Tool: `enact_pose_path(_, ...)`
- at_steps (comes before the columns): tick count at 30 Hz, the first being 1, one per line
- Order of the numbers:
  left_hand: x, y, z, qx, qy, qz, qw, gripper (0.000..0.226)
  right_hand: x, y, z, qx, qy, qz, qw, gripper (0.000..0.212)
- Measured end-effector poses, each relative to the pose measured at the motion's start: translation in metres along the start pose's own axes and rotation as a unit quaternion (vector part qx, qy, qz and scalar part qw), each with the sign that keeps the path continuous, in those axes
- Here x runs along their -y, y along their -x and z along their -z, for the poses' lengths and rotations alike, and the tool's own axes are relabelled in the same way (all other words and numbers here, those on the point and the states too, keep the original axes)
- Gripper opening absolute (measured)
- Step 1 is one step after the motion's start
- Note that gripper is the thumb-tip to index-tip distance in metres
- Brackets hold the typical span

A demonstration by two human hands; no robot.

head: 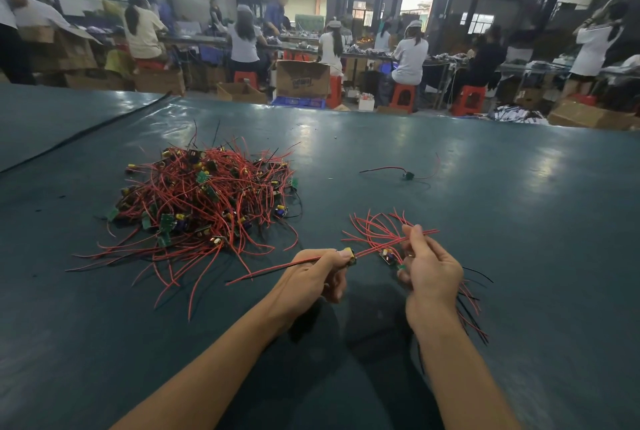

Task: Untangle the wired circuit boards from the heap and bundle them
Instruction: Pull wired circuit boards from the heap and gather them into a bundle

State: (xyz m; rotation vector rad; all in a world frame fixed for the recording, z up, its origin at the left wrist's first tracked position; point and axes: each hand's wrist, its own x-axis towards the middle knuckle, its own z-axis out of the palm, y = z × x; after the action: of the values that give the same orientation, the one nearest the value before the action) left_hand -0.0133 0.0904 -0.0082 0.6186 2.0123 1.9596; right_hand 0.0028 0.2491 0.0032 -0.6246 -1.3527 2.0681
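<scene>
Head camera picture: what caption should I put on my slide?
Left hand holds one wired circuit board, right hand grips a bundle, beside the tangled heap.

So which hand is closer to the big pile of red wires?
Left. The left hand is just right of the pile, pinching one board; the right hand is farther right, gripping a bundle.

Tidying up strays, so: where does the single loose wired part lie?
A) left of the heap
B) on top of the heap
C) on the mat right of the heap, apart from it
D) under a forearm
C: the loose wired part lies alone on the green mat, well right of the heap.
</scene>
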Motion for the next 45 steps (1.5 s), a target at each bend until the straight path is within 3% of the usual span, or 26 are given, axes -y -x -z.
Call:
enact_pose_path(4,0.007,-0.001,0.001,-0.022,0.021,-0.006,1.000,0.040,-0.007,0.006,-0.001,0.017,0.010,-0.027,0.999,0.027)
enact_pose_path(8,0.010,-0.005,0.003,-0.063,0.073,-0.006,0.995,0.040,-0.015,0.022,-0.010,0.132,0.086,-0.068,0.985,0.034)
enact_pose_path(12,0.012,-0.006,-0.002,-0.070,0.029,-0.060,0.995,0.035,-0.022,0.039,-0.018,0.241,0.120,0.006,0.963,0.027)
enact_pose_path(14,0.015,-0.005,-0.001,-0.055,-0.027,-0.083,0.995,0.031,-0.020,0.038,-0.018,0.224,0.119,0.020,0.967,0.029)
enact_pose_path(17,0.018,-0.002,-0.001,0.006,-0.125,-0.107,0.986,0.007,-0.016,0.030,-0.015,0.173,0.112,0.001,0.979,0.032)
enact_pose_path(18,0.020,0.000,-0.001,0.016,-0.154,-0.113,0.981,0.013,-0.014,0.028,-0.013,0.157,0.094,-0.012,0.983,0.033)
enact_pose_path(24,0.022,0.001,0.003,-0.032,-0.226,-0.143,0.963,0.010,-0.001,0.011,-0.005,0.067,-0.014,-0.037,0.997,0.040)
enact_pose_path(27,0.020,0.000,0.006,-0.059,-0.236,-0.141,0.960,0.007,0.000,0.005,0.001,0.084,0.082,0.020,0.993,0.048)
enact_pose_path(29,0.020,0.000,0.008,-0.073,-0.238,-0.137,0.959,0.007,-0.001,0.002,0.007,0.105,0.216,0.122,0.963,0.055)
enact_pose_path(32,0.020,-0.001,0.011,-0.079,-0.236,-0.137,0.959,0.008,-0.002,0.001,0.015,0.125,0.412,0.253,0.867,0.051)
enact_pose_path(36,0.021,-0.001,0.012,-0.081,-0.258,-0.142,0.952,0.008,-0.005,0.002,0.019,0.147,0.565,0.234,0.777,0.028)
enact_pose_path(38,0.019,0.000,0.014,-0.085,-0.288,-0.155,0.941,0.007,-0.005,0.004,0.020,0.121,0.615,0.229,0.745,0.030)
enact_pose_path(40,0.015,0.002,0.015,-0.103,-0.338,-0.181,0.918,0.008,-0.005,0.004,0.019,0.108,0.586,0.260,0.760,0.026)
enact_pose_path(42,0.009,0.003,0.017,-0.145,-0.404,-0.212,0.878,0.009,-0.006,0.007,0.014,0.130,0.487,0.280,0.817,0.022)
enact_pose_path(45,0.007,-0.001,0.026,-0.233,-0.507,-0.224,0.799,0.011,-0.012,0.020,0.000,0.192,0.341,0.238,0.889,0.016)
